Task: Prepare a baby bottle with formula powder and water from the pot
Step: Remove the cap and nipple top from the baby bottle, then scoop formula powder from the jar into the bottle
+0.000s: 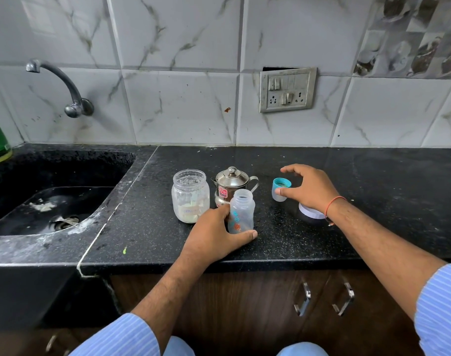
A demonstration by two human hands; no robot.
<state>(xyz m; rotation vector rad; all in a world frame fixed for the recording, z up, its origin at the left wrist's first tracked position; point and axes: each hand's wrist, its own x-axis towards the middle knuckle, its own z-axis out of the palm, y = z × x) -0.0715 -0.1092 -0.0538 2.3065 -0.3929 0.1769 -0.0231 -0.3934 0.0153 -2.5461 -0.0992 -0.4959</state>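
We see our left hand [214, 232] resting near the front edge of the black speckled worktop [373, 181], its fingers and thumb curled round the lower half of the open baby bottle [241, 211], which stands upright without its top. Just behind the bottle, toward the tiled wall, stands the small steel pot [231, 185] with its lid on, and to its left, touching or nearly touching it, the open glass jar [190, 195] with a little pale formula powder at the bottom. Our right hand [309, 187] hovers to the right of the pot, fingers spread and loosely bent; the thumb tip lies against the side of the teal-ringed bottle cap [281, 188], which stands on the worktop, while the other fingers arch above it without closing on it. Under the right wrist lies a white lid [310, 213], partly hidden. The sink [65, 201] is sunk into the worktop's left end, with a tap [65, 86] on the wall above it.
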